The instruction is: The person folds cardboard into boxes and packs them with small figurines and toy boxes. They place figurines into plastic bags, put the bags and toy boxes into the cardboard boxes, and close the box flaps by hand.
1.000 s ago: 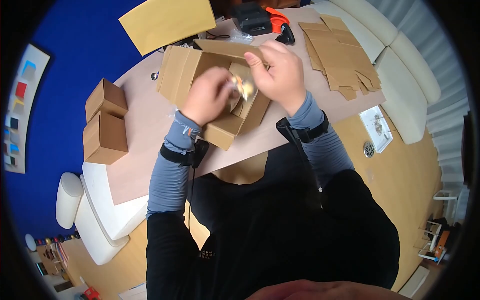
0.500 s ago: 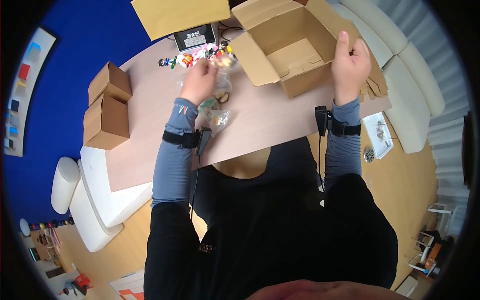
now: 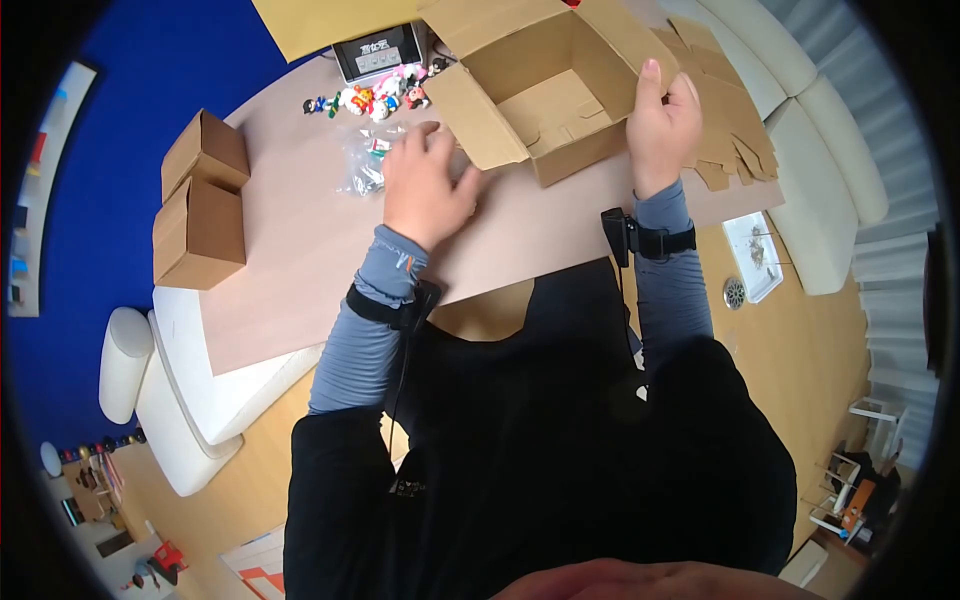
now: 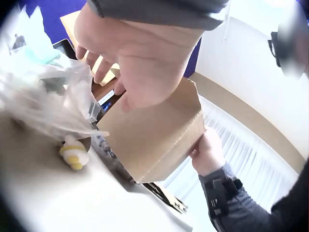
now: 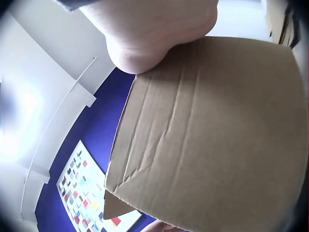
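Note:
My right hand point(image 3: 663, 135) grips the right side of an open cardboard box point(image 3: 580, 165), thumb up; the right wrist view shows the box's creased cardboard point(image 5: 217, 135) below that hand. Nearer the middle, my left hand point(image 3: 430, 185) has its fingers spread and loosely bent, low over the table beside clear plastic bags point(image 3: 360, 165). In the left wrist view its fingers hang apart in front of the box, with a crumpled clear bag point(image 4: 72, 87) alongside. A small white and yellow toy point(image 4: 75, 153) lies on the table below that bag.
Several small colourful figurines point(image 3: 375, 100) lie in a cluster behind the bags, in front of a dark-screened device point(image 3: 380, 52). Two closed brown boxes point(image 3: 200, 230) stand at the left table edge. Flattened cardboard point(image 3: 725, 110) lies behind the right hand.
Both hands were over the box, the left with a small blurred thing inside it. The box has since shifted right, exposing figurines and bags; the left hand has come down over the bags, fingers spread.

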The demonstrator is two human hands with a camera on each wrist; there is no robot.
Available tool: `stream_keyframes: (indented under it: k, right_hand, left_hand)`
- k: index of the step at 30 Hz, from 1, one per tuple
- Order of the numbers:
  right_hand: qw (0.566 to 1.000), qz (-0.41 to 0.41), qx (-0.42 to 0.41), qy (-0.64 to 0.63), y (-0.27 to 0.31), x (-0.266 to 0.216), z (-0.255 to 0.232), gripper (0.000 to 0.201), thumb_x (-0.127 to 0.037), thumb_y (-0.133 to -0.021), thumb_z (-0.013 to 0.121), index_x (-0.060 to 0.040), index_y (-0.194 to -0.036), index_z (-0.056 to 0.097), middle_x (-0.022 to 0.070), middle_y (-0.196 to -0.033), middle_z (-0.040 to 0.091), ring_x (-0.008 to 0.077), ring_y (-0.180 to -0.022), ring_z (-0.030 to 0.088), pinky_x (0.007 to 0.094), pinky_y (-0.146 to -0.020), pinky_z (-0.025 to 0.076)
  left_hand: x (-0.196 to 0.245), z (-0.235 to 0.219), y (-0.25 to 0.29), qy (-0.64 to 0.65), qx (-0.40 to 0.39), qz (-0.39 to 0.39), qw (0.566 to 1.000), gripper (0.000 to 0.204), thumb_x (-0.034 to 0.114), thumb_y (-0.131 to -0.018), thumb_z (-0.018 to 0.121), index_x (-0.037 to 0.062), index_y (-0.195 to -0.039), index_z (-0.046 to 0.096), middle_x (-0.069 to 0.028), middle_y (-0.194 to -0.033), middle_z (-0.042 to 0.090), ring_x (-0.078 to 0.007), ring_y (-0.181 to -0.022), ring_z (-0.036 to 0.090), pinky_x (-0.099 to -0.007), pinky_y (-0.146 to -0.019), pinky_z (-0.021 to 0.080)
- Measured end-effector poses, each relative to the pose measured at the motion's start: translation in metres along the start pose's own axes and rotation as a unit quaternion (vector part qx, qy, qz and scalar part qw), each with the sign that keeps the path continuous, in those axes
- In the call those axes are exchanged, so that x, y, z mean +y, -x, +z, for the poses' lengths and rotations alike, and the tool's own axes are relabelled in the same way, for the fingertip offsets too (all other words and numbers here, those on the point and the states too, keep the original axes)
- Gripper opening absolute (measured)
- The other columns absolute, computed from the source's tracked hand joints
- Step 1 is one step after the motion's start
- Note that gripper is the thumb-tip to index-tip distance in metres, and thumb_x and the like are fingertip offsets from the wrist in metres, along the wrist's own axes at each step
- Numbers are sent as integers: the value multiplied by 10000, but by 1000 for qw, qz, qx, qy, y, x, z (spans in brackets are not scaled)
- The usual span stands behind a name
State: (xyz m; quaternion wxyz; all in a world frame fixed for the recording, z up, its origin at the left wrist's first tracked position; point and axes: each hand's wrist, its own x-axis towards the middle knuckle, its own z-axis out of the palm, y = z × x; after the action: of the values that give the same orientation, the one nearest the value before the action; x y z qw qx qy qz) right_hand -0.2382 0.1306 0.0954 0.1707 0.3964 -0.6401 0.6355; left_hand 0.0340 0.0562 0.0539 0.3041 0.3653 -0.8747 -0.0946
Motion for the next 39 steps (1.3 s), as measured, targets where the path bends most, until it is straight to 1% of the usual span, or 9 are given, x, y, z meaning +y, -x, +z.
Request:
stream_keyframes:
  k: [4,10,16,23,26,31,34,36,39]
  right_hand:
    - [997,-31,-30,-70,0,-15,12,245,-199,-978,670,19,-869,652,90,-706,515,218,-656,472,345,-613,402]
    - [991,-83,-88,-54,-13,-24,9,239,-199,-972,683,22,-885,654,72,-711,483,183,-642,436,317,-588,378]
    - [984,-124,-117,-46,-12,-52,9,208,-200,-941,694,-1,-881,689,108,-749,573,284,-662,548,363,-606,445]
    - [959,-248,-127,-55,1,-92,29,115,-176,-876,713,-72,-835,739,77,-727,617,310,-692,602,397,-607,485]
    - [946,-267,-154,-105,-3,-95,23,117,-174,-883,714,-63,-865,747,72,-751,648,297,-737,620,388,-678,497]
    - [957,-149,-182,-169,-1,-62,31,153,-179,-938,696,-39,-938,757,88,-863,706,246,-789,642,350,-716,505]
    - [944,-106,-270,-156,14,-52,41,169,-166,-971,666,-17,-978,747,69,-907,718,173,-812,647,307,-703,512]
    - [849,194,-402,-284,24,-58,38,212,-170,-1025,619,11,-1076,718,54,-1018,709,119,-831,625,259,-765,519]
    - [855,122,-371,-342,28,-59,32,180,-147,-1016,632,-6,-1084,719,38,-1017,709,99,-830,637,253,-753,525]
  left_hand:
    - [-11,15,17,-142,-93,41,985,522,440,-835,745,110,-1236,692,-188,-1361,550,-412,-1279,468,-516,-1080,366]
    - [-42,12,-5,14,-93,37,995,366,164,-828,663,59,-1178,694,-212,-1279,579,-425,-1219,513,-475,-1033,432]
    - [-14,-33,-19,172,227,-9,959,176,6,-827,585,-14,-997,622,-150,-1003,661,-351,-1015,604,-413,-924,476]
    - [49,-35,-19,395,-124,-43,909,114,17,-878,640,-1,-980,688,-144,-1044,690,-257,-969,676,-337,-906,516]
    - [23,-24,-19,355,7,59,933,141,-36,-890,556,4,-902,690,-135,-1049,695,-223,-947,680,-322,-888,520]
    - [30,-37,-21,517,12,-103,850,199,24,-923,611,-8,-1117,641,-150,-1136,677,-229,-1090,650,-331,-937,517]
    - [38,-19,-19,366,-107,-25,924,548,227,-902,743,-14,-1347,532,-145,-1142,683,-276,-1119,648,-353,-967,504]
    - [47,-10,-23,305,-126,-63,942,495,205,-914,731,-21,-1315,550,-149,-1156,684,-240,-1089,652,-358,-932,512]
    - [26,10,-37,214,-194,-183,940,407,191,-965,700,-20,-1286,564,-132,-1173,685,-180,-1051,648,-335,-890,515]
